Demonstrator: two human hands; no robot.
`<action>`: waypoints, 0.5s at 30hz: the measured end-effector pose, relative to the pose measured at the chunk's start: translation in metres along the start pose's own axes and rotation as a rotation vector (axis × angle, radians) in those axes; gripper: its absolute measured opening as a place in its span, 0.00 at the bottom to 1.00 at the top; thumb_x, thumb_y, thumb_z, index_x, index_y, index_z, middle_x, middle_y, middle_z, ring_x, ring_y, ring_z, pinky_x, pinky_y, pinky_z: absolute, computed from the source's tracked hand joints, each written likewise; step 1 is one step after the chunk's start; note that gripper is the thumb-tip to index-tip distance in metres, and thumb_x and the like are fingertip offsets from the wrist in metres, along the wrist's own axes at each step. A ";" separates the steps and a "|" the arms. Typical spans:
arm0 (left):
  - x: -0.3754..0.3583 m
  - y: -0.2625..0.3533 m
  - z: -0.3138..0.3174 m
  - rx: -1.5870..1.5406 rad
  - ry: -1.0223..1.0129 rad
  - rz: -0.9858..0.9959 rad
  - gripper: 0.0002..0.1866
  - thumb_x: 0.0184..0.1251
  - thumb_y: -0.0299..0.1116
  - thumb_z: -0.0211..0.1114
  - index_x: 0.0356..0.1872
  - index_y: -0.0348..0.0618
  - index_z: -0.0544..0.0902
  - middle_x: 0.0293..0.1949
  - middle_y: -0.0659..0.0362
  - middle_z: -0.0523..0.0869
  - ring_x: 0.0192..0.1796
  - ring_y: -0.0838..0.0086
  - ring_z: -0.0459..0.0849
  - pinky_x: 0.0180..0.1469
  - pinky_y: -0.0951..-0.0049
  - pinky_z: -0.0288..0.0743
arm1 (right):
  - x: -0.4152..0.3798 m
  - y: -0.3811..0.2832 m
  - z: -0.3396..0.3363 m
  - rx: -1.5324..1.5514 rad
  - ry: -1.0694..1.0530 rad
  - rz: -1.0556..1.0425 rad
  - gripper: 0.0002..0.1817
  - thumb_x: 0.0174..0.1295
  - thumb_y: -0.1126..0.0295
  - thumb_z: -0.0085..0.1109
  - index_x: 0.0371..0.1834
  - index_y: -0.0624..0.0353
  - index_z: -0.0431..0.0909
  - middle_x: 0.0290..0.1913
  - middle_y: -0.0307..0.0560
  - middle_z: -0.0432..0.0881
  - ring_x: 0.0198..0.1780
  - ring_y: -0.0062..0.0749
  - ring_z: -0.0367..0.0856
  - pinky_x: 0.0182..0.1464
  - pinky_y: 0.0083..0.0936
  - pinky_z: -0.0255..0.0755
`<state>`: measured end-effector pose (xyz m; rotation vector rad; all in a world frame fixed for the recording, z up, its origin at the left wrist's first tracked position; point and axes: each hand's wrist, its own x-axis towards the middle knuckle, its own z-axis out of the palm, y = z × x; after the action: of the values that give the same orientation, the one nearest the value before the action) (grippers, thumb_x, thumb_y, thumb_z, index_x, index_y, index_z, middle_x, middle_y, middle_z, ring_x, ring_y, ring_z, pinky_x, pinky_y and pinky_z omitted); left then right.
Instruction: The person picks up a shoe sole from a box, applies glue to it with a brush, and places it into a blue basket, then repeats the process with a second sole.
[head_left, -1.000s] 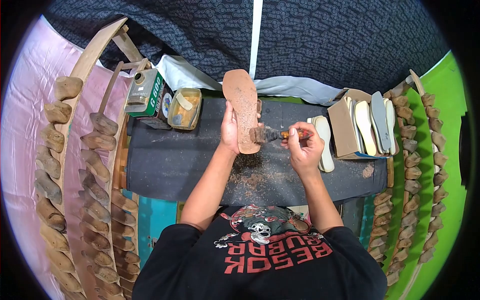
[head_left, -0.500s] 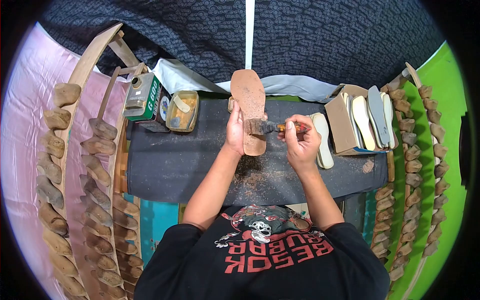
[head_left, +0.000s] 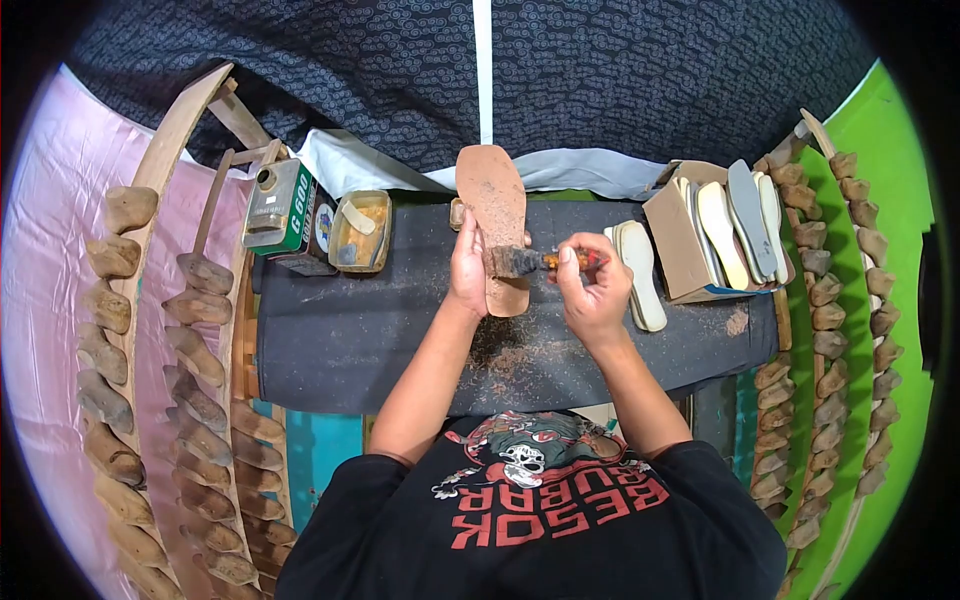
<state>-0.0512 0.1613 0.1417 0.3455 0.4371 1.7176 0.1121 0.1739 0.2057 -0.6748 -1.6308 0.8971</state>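
My left hand (head_left: pixel 467 268) grips the left edge of a brown shoe sole (head_left: pixel 492 190), holding it upright above the table; most of the fingers are hidden behind it. Dark specks dot the sole's face. In my right hand (head_left: pixel 592 290) is a paintbrush (head_left: pixel 573 261), fingers closed round its orange-and-dark handle. The dark, clotted bristles lie against the sole's lower-middle part, pointing left. Just right of my right hand, pale insoles (head_left: pixel 637 275) lie stacked on the table.
Brown crumbs litter the dark-covered table (head_left: pixel 330 340). At the back left stand a G 600 can (head_left: pixel 290 215) and a glue-stained tub (head_left: pixel 362 232). A cardboard box (head_left: pixel 680 245) of insoles stands at right. Racks of wooden shoe lasts (head_left: pixel 110 305) flank both sides.
The brush has shifted slightly left on the sole, and my right hand has moved a little left with it. The whole view has tilted slightly; my left hand keeps its hold.
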 end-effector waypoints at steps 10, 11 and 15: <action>0.001 0.000 -0.012 -0.021 0.000 0.008 0.32 0.82 0.60 0.38 0.65 0.46 0.74 0.50 0.55 0.85 0.46 0.67 0.86 0.46 0.56 0.85 | -0.006 -0.002 0.003 -0.036 -0.010 -0.065 0.05 0.64 0.79 0.63 0.40 0.65 0.79 0.28 0.40 0.82 0.27 0.17 0.77 0.32 0.18 0.73; 0.003 -0.003 -0.013 -0.006 0.041 0.016 0.32 0.82 0.60 0.38 0.65 0.46 0.74 0.50 0.55 0.85 0.46 0.67 0.86 0.46 0.57 0.85 | -0.001 -0.001 0.004 -0.054 0.003 -0.076 0.04 0.65 0.79 0.62 0.41 0.65 0.78 0.29 0.41 0.82 0.27 0.17 0.77 0.32 0.18 0.73; -0.001 -0.003 -0.006 0.023 0.086 0.025 0.31 0.82 0.60 0.39 0.65 0.46 0.74 0.50 0.55 0.85 0.46 0.67 0.86 0.46 0.57 0.84 | 0.002 -0.006 0.001 -0.044 -0.017 -0.105 0.04 0.64 0.79 0.63 0.40 0.65 0.79 0.29 0.41 0.82 0.27 0.17 0.78 0.32 0.18 0.73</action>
<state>-0.0516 0.1604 0.1353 0.2958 0.5175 1.7575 0.1103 0.1721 0.2112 -0.6067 -1.6897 0.7949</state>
